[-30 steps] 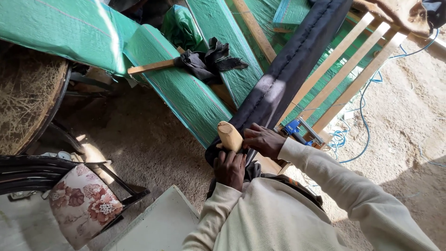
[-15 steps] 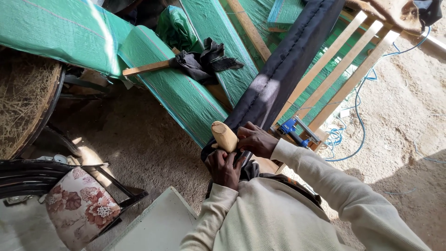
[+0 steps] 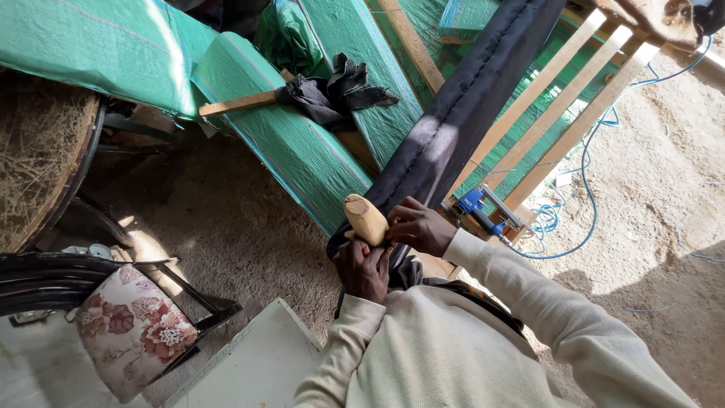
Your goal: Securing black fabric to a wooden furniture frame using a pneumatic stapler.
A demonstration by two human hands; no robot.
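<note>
My right hand [image 3: 420, 226] grips a pale wooden tool handle [image 3: 365, 219] at the near end of a long dark fabric-covered rail [image 3: 461, 113]. Just below it, my left hand [image 3: 363, 270] pinches the dark fabric [image 3: 408, 270] at the rail's end. The working tip of the tool is hidden behind my fingers. Both cream sleeves reach up from the bottom of the view.
Green-wrapped cushions [image 3: 294, 143] lean to the left of the rail, with dark gloves [image 3: 332, 91] on them. A wooden slatted frame [image 3: 559, 98] lies at the right. A blue tool [image 3: 483, 211] and blue hose [image 3: 596, 204] rest on sandy ground. A floral chair [image 3: 128, 329] and white board [image 3: 257, 363] stand near left.
The hands and wooden handle stay at the rail's end; the handle has tilted slightly and the view has shifted a little.
</note>
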